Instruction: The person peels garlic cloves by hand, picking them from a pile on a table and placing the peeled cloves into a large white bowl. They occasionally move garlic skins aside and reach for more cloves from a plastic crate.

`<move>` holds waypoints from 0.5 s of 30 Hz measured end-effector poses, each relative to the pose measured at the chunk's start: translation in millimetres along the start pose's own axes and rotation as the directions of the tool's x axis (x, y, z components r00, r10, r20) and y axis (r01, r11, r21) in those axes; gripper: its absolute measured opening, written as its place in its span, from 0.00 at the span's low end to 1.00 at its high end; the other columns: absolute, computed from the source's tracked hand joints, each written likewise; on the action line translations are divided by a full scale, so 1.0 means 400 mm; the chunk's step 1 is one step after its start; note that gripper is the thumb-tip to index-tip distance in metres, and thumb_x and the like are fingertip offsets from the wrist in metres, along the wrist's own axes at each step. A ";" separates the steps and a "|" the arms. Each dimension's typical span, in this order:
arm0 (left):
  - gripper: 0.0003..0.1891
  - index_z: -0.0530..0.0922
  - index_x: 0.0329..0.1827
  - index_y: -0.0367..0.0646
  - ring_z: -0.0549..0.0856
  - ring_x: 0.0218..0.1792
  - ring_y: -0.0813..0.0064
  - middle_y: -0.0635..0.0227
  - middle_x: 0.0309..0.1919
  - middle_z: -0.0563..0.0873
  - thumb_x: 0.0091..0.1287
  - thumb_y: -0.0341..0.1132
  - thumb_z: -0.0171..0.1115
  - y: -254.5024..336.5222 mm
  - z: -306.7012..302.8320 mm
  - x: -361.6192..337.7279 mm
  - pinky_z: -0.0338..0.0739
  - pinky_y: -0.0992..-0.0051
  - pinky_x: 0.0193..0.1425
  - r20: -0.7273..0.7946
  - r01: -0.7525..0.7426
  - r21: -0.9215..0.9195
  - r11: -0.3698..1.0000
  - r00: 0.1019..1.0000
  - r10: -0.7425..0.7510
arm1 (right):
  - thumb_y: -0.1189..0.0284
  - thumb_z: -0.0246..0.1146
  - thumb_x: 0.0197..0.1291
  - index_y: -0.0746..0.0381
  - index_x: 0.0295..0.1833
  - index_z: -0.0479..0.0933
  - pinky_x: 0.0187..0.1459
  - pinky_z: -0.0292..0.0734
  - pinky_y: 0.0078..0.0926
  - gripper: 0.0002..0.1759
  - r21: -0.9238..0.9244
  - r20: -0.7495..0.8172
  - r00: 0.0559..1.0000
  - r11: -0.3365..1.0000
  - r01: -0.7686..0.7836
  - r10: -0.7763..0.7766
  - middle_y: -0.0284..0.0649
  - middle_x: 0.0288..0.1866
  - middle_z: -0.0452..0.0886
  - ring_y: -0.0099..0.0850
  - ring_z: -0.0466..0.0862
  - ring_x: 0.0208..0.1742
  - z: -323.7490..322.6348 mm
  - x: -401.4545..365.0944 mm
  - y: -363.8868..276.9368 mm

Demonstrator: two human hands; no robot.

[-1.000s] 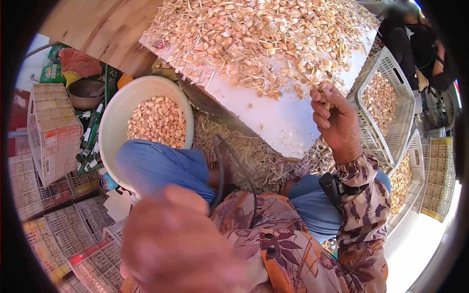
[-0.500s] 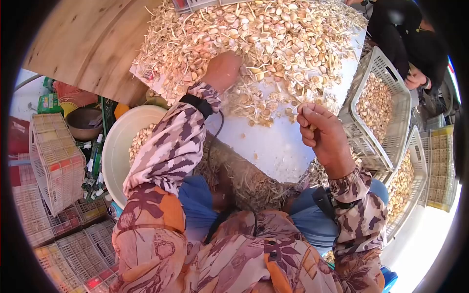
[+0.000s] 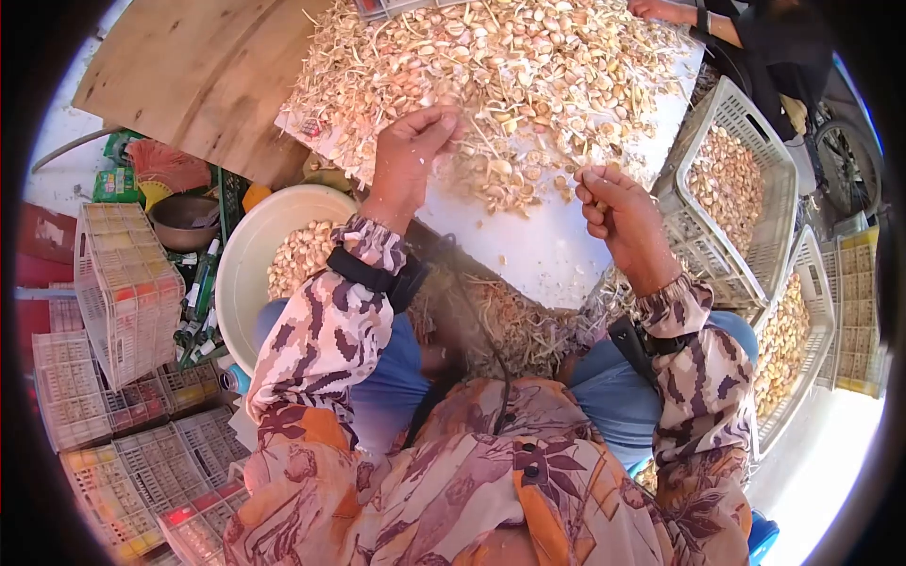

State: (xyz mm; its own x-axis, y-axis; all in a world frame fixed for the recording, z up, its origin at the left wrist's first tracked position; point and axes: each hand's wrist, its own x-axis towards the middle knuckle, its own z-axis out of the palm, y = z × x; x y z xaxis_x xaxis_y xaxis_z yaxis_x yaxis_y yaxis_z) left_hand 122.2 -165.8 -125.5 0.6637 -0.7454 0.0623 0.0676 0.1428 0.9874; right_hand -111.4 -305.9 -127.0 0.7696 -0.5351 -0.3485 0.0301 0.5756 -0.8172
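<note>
A wide heap of garlic cloves (image 3: 528, 71), mixed with dry skins and stalks, covers the white table top. At its near left edge is my left hand (image 3: 404, 162), thumb and fingers pinched together. My right hand (image 3: 623, 224) is held over the bare near part of the white table (image 3: 538, 264), fingers curled in and thumb against them. I cannot tell what either pinch holds. A small cluster of skins and cloves (image 3: 510, 184) lies on the table between the two hands. Beside my left forearm stands a pale basin (image 3: 241, 274) with cleaned cloves (image 3: 304, 255) in it.
To the right stand a plastic crate (image 3: 703, 241) of cloves and a second crate (image 3: 819, 311). A plywood board (image 3: 198, 85) adjoins the table. Stacked crates (image 3: 127, 292) and a metal bowl (image 3: 184, 222) are at left. Another person's hand (image 3: 665, 11) reaches to the heap.
My left hand has come back from the heap and turned, its pinched fingers now showing. My right hand stays nearly in place. The other person's hand has reached out to the heap's far edge.
</note>
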 end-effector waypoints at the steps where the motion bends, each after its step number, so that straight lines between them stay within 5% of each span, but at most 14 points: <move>1: 0.12 0.80 0.49 0.34 0.80 0.37 0.83 0.67 0.40 0.85 0.64 0.29 0.61 -0.004 0.016 -0.019 0.73 0.83 0.41 -0.039 -0.068 0.118 0.991 0.997 0.073 | 0.72 0.59 0.62 0.65 0.42 0.75 0.20 0.53 0.13 0.08 -0.018 0.019 1.000 1.000 0.014 -0.013 0.29 0.28 0.73 0.15 0.64 0.21 -0.012 0.007 0.007; 2: 0.12 0.80 0.49 0.34 0.80 0.37 0.83 0.67 0.40 0.85 0.64 0.29 0.61 -0.012 0.020 -0.028 0.73 0.83 0.41 -0.038 -0.058 0.113 0.992 0.997 0.063 | 0.72 0.59 0.62 0.65 0.42 0.75 0.20 0.54 0.13 0.08 -0.035 0.043 0.998 0.999 0.036 -0.034 0.30 0.29 0.74 0.15 0.64 0.22 -0.020 0.017 0.009; 4: 0.11 0.81 0.47 0.36 0.81 0.38 0.82 0.68 0.38 0.85 0.64 0.29 0.62 -0.031 0.016 -0.051 0.75 0.81 0.41 -0.047 0.011 0.473 0.881 0.999 0.013 | 0.72 0.58 0.62 0.66 0.42 0.75 0.21 0.55 0.13 0.08 -0.028 0.008 0.999 0.999 0.037 -0.037 0.30 0.29 0.74 0.15 0.65 0.22 -0.028 0.010 0.010; 5: 0.11 0.81 0.47 0.36 0.81 0.38 0.82 0.68 0.38 0.85 0.64 0.29 0.62 -0.042 0.018 -0.057 0.75 0.81 0.41 -0.045 0.019 0.474 0.881 0.999 0.002 | 0.72 0.58 0.62 0.66 0.42 0.75 0.22 0.56 0.13 0.08 -0.036 -0.010 0.998 0.998 0.061 -0.061 0.30 0.30 0.74 0.15 0.65 0.22 -0.040 0.012 0.011; 7: 0.09 0.82 0.43 0.39 0.82 0.35 0.76 0.66 0.32 0.84 0.60 0.29 0.63 -0.068 0.022 -0.060 0.75 0.76 0.40 0.107 -0.194 0.714 0.673 0.980 0.169 | 0.72 0.58 0.62 0.66 0.44 0.76 0.23 0.58 0.14 0.09 -0.044 -0.029 0.996 0.996 0.077 -0.078 0.30 0.30 0.74 0.16 0.66 0.23 -0.053 0.013 0.005; 8: 0.09 0.82 0.43 0.39 0.82 0.35 0.76 0.66 0.32 0.84 0.60 0.29 0.63 -0.081 0.022 -0.058 0.75 0.76 0.40 0.107 -0.189 0.715 0.673 0.981 0.163 | 0.72 0.58 0.62 0.66 0.44 0.76 0.23 0.58 0.14 0.09 -0.041 -0.032 0.997 0.997 0.072 -0.073 0.30 0.30 0.74 0.16 0.66 0.23 -0.056 0.013 0.005; 10: 0.09 0.81 0.40 0.40 0.81 0.33 0.67 0.61 0.29 0.81 0.56 0.31 0.63 -0.103 0.023 -0.047 0.75 0.71 0.39 0.348 -0.378 0.866 0.326 0.926 0.148 | 0.73 0.58 0.61 0.66 0.44 0.76 0.22 0.58 0.14 0.09 -0.038 -0.019 0.997 0.997 0.071 -0.071 0.30 0.30 0.74 0.17 0.66 0.23 -0.057 0.017 0.006; 11: 0.09 0.81 0.40 0.40 0.81 0.33 0.67 0.61 0.29 0.81 0.56 0.31 0.63 -0.116 0.028 -0.041 0.75 0.71 0.39 0.350 -0.379 0.867 0.324 0.925 0.145 | 0.73 0.58 0.61 0.66 0.44 0.76 0.22 0.58 0.14 0.09 -0.034 -0.020 0.997 0.997 0.070 -0.071 0.30 0.30 0.74 0.17 0.66 0.23 -0.057 0.020 0.007; 13: 0.10 0.80 0.37 0.39 0.80 0.32 0.60 0.58 0.28 0.80 0.54 0.33 0.63 -0.129 0.050 -0.036 0.74 0.68 0.38 0.342 -0.343 0.938 0.048 0.939 0.036 | 0.73 0.58 0.61 0.67 0.44 0.76 0.21 0.58 0.15 0.09 -0.035 -0.004 0.998 0.997 0.069 -0.069 0.31 0.30 0.74 0.17 0.66 0.23 -0.054 0.024 0.008; 15: 0.10 0.80 0.38 0.39 0.80 0.32 0.61 0.58 0.29 0.80 0.55 0.34 0.63 -0.120 0.055 -0.038 0.74 0.69 0.38 0.357 -0.360 0.928 0.093 0.933 0.046 | 0.73 0.57 0.63 0.66 0.44 0.75 0.21 0.58 0.13 0.08 -0.053 0.018 0.997 0.996 0.069 -0.069 0.30 0.30 0.74 0.16 0.66 0.22 -0.050 0.026 0.006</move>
State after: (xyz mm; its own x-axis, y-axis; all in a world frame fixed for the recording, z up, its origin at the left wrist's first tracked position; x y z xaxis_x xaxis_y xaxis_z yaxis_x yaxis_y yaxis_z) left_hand 92.6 -175.7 -170.8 0.3561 -0.9215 0.1550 -0.9241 -0.3227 0.2046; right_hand -116.2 -322.5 -141.9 0.7771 -0.5620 -0.2834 0.0499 0.5038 -0.8624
